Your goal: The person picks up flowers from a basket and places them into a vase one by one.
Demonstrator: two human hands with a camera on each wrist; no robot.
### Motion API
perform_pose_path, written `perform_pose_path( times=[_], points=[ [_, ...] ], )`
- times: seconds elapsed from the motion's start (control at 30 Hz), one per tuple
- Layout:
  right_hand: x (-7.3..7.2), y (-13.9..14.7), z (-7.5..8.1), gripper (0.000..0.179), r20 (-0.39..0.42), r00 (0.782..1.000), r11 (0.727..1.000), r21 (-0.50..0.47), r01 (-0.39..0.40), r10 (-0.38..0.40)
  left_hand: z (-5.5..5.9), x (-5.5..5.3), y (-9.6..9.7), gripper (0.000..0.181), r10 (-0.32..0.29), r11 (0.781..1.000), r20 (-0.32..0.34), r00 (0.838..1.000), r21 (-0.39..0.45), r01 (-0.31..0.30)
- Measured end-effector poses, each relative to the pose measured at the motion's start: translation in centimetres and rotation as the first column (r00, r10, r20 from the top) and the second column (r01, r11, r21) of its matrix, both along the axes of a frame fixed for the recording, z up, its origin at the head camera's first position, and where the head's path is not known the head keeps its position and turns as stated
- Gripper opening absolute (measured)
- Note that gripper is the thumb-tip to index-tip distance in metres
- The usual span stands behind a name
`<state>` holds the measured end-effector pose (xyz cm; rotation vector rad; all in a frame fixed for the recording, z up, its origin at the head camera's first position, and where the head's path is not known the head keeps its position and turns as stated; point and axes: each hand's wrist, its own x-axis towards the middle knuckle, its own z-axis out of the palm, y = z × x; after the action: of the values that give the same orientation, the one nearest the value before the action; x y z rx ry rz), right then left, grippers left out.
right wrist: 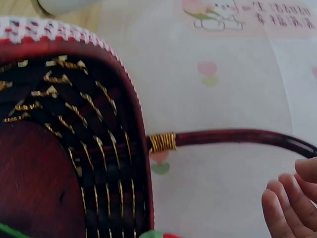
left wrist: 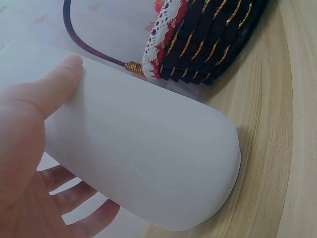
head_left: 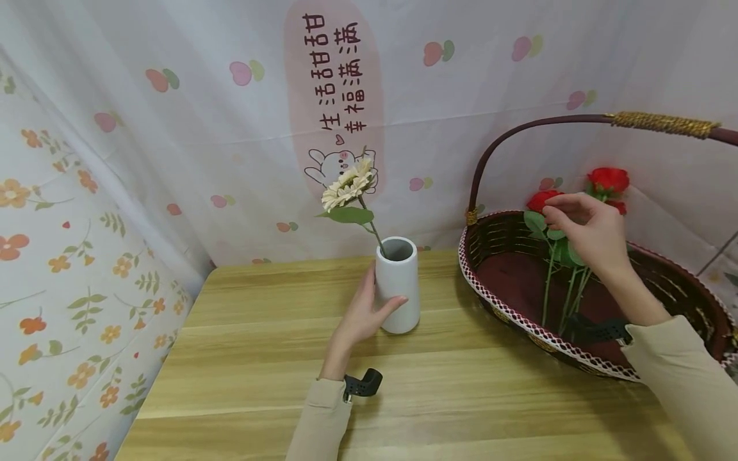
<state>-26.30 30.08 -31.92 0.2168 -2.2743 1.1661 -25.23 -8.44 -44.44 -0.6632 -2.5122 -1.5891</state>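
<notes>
A white vase [head_left: 403,291] stands upright on the wooden table. My left hand [head_left: 363,314] holds its left side, thumb in front; in the left wrist view the thumb and fingers lie on opposite sides of the vase [left wrist: 148,144]. From the vase's mouth leans a cream daisy-like flower [head_left: 348,187] with a green leaf. My right hand [head_left: 596,234] is raised over the dark woven basket [head_left: 461,253], beside several red roses [head_left: 609,180] on green stems. Its fingers are loosely bent, and the right wrist view shows nothing between these fingers [right wrist: 290,203].
The basket's tall handle [head_left: 536,121] arches above its rim, behind my right hand. Behind the table [head_left: 248,358] hangs a printed white curtain [head_left: 230,141]; a flowered cloth [head_left: 75,275] hangs on the left.
</notes>
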Motion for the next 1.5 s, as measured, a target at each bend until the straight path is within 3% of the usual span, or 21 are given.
perform_pose_path(
  times=[0.33,0.6,0.8,1.03,1.23,1.5],
  points=[
    [0.1,3.4,-0.4,0.016,0.020,1.000,0.993,-0.111,0.025,-0.023,0.1,-0.2,0.0,0.093,-0.009,1.000,-0.007,1.000,0.000,0.009],
    [0.6,5.9,-1.3,0.013,0.083,0.995,0.986,-0.150,0.066,-0.054,0.2,0.0,0.0,0.093,-0.006,1.000,-0.005,1.000,0.002,0.006],
    [0.7,7.5,-2.2,0.010,0.087,0.992,0.983,-0.153,0.105,-0.093,0.1,0.1,0.0,0.093,-0.008,1.000,-0.007,1.000,0.001,0.008],
    [0.8,9.1,-3.2,0.017,0.133,0.978,0.971,-0.158,0.182,-0.162,-0.1,0.1,0.0,0.093,-0.002,1.000,-0.012,1.000,0.002,0.002],
    [0.8,10.2,-4.1,0.021,0.187,0.969,0.949,-0.240,0.206,-0.163,0.0,0.1,0.1,0.092,0.002,1.000,-0.016,1.000,0.003,-0.002],
    [0.9,11.1,-4.9,0.027,0.267,0.946,0.926,-0.276,0.256,-0.182,0.2,0.2,0.1,0.091,-0.003,1.000,-0.021,1.000,0.002,0.003]
  ],
)
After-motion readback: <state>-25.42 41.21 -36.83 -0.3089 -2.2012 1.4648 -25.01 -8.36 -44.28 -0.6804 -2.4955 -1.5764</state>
